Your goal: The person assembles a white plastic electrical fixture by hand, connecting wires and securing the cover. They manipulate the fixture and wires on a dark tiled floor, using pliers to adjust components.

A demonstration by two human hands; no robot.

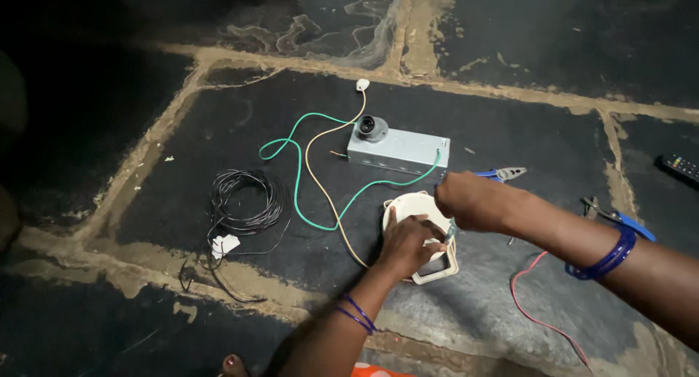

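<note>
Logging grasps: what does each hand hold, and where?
Left hand presses the white fitting at its rim. Right hand grips a slim tool by its top.
</note>
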